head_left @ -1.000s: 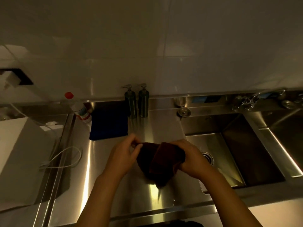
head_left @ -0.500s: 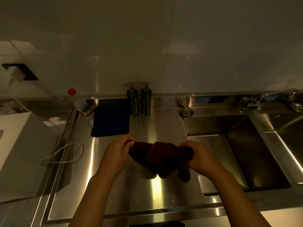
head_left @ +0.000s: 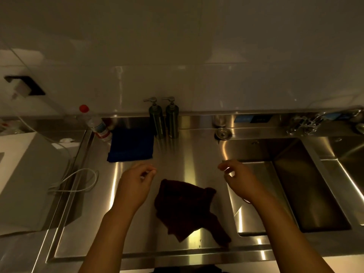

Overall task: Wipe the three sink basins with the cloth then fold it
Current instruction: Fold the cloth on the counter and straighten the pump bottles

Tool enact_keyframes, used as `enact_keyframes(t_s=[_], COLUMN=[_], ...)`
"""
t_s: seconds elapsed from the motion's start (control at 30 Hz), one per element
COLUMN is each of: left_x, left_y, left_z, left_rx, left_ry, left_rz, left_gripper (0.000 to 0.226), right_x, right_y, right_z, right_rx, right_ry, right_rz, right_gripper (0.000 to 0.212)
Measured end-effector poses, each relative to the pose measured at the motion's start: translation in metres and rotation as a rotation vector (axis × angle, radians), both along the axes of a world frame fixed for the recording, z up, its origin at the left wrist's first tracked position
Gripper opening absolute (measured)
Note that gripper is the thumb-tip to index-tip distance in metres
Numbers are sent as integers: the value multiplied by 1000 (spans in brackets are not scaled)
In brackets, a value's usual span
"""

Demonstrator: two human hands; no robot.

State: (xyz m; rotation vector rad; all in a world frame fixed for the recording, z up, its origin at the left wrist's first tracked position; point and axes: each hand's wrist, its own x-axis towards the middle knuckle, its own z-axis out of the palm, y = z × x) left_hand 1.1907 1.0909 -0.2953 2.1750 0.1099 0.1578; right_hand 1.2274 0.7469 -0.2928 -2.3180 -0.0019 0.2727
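Neither grip holds anything: the left hand (head_left: 132, 187) hovers above the shiny stainless-steel tabletop (head_left: 185, 154) with its fingers loosely curled, thumb and forefinger tips close together but pinching nothing, and the right hand (head_left: 239, 181) hovers likewise with relaxed, slightly bent fingers. Both hands are apart from the dark maroon, crumpled wiping cloth (head_left: 187, 208), which lies in a loose heap on the tabletop between the two forearms, one corner trailing toward the front rim. The right hand hangs over the left edge of the near rectangular steel sink basin (head_left: 307, 186), which is sunk into the tabletop to the right of the cloth; a second steel basin (head_left: 350, 154) shows at the far right edge, only partly in view.

At the back of the tabletop two dark cylindrical pump dispensers (head_left: 164, 119) stand side by side against the pale tiled wall. Just left of them lies a folded dark blue cloth (head_left: 131, 145), and at its far left corner stands a clear plastic bottle with a red cap (head_left: 92, 121), tilted. A round metal drain plug (head_left: 223, 133) rests on the ledge behind the near basin, and a chrome tap fitting (head_left: 307, 123) sits farther right. A white looped cable (head_left: 78, 181) lies on the left side beside a pale grey box (head_left: 25, 174).
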Motion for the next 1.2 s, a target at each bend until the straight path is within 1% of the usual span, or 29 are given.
enact_keyframes(t_s=[0.07, 0.17, 0.27, 0.3, 0.37, 0.43, 0.5, 0.6, 0.7, 0.8, 0.83, 0.93, 1.07, 1.13, 1.2], left_x=[1, -5, -22, -29, -42, -51, -56, -62, -63, -66, -67, -75, -96, -105, -108], left_y=[-9, -27, -45, -49, -54, -57, -60, -66, -69, -68, -67, -60, -45, -38, -36], left_z=[-15, -45, -82, -93, -113, -126, -131, -136, -138, -140, -140, -139, -138, -137, -134], left_rx=[22, 75, 232, 266, 309, 359, 395, 474, 528, 578, 577, 549, 483, 463, 438], left_ry=[89, 259, 382, 412, 454, 460, 473, 491, 466, 436, 427, 442, 608, 640, 623], left_rz=[-59, -171, -321, -348, -377, -407, -444, -513, -516, -522, -526, -581, -679, -674, -627], left_gripper=[14, 24, 16, 20, 33, 41, 42, 39, 27, 24, 24, 20, 11, 10, 13], right_x=[0, -9, -28, -35, -46, -55, -61, -66, -66, -66, -67, -70, -79, -84, -85], right_y=[2, 12, 22, 25, 31, 39, 46, 53, 55, 56, 55, 52, 47, 46, 46], right_z=[-8, -29, -59, -69, -89, -105, -118, -130, -137, -141, -141, -144, -148, -148, -146], right_rx=[-38, -89, -146, -164, -193, -201, -215, -252, -288, -343, -353, -381, -391, -386, -351], right_ry=[78, 189, 300, 326, 353, 351, 329, 267, 206, 160, 145, 122, 203, 217, 187], right_rz=[49, 147, 238, 267, 316, 339, 345, 348, 353, 410, 426, 489, 587, 603, 577], right_gripper=[37, 34, 32, 32, 32, 33, 35, 35, 40, 23, 19, 19, 18, 19, 20])
